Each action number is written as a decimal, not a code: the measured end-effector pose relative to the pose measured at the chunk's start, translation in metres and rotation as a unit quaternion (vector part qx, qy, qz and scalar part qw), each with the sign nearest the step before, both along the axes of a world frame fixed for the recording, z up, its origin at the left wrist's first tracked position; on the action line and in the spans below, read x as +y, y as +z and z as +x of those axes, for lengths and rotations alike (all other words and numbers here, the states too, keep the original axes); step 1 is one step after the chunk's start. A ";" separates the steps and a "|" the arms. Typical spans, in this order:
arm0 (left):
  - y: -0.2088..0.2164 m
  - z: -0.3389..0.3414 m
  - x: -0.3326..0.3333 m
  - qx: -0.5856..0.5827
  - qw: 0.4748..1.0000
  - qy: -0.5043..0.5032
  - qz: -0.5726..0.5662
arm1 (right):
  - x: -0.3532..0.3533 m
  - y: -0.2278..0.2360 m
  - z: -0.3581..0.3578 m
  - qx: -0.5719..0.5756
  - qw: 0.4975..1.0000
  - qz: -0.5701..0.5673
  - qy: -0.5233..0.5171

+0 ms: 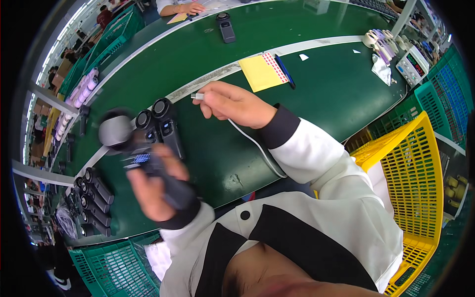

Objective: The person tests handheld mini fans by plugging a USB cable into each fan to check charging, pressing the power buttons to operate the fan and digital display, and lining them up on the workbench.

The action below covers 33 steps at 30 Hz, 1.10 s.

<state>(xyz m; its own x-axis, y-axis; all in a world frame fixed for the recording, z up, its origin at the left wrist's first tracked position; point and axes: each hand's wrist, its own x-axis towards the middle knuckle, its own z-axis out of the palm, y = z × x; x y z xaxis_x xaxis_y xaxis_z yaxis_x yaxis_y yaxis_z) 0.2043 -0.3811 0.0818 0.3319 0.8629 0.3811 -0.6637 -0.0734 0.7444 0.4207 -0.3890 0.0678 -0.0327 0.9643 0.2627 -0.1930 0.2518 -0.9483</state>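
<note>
My left hand [151, 190] is wrapped round the handle of a dark grey handheld fan [115, 129], blurred by motion, with a round head and a lit display. My right hand [237, 105] pinches the white plug of a USB cable [256, 142], its metal end pointing left, apart from the fan. The cable runs down from this hand toward the table's near edge. Just beyond my left hand lie two more dark fans, one fan [171, 131] beside another fan [144, 120], both with small lit displays.
Several dark fans [96, 198] lie at the table's left. A yellow sheet [260, 74] and a blue pen [286, 72] lie ahead, with a single fan [226, 28] farther off. At right are a power supply [411, 67] and a yellow basket [413, 173]. A co-worker's hand [190, 8] rests across the table.
</note>
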 end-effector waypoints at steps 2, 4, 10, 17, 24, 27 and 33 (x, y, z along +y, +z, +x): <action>0.026 -0.017 0.003 -0.057 0.967 0.242 0.047 | -0.003 -0.002 -0.002 -0.038 0.999 -0.012 0.003; 0.042 -0.067 0.000 -0.070 0.947 0.045 0.309 | 0.005 -0.002 -0.006 -0.113 0.993 -0.026 0.013; 0.060 -0.092 -0.007 -0.143 0.961 0.082 0.220 | 0.009 -0.018 -0.006 -0.149 0.988 -0.039 -0.002; 0.074 -0.071 -0.021 -0.131 0.935 0.054 0.326 | 0.008 -0.009 -0.009 -0.159 0.983 -0.082 -0.031; 0.016 0.006 0.024 0.241 0.968 0.062 -0.032 | 0.002 -0.007 -0.013 -0.127 0.988 -0.085 -0.010; -0.002 0.024 0.029 0.237 0.967 -0.032 -0.086 | 0.001 -0.007 -0.021 -0.091 0.994 -0.064 0.010; -0.011 0.022 0.034 0.144 0.973 -0.141 -0.114 | -0.008 -0.005 -0.035 -0.009 0.999 0.018 0.044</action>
<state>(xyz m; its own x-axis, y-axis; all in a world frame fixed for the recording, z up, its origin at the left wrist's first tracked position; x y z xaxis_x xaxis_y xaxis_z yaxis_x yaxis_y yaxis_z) 0.2266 -0.3475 0.0706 0.6318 0.7738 0.0457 -0.3947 0.2703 0.8782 0.3854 -0.3974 0.0627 -0.1219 0.9472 0.2967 -0.1991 0.2695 -0.9422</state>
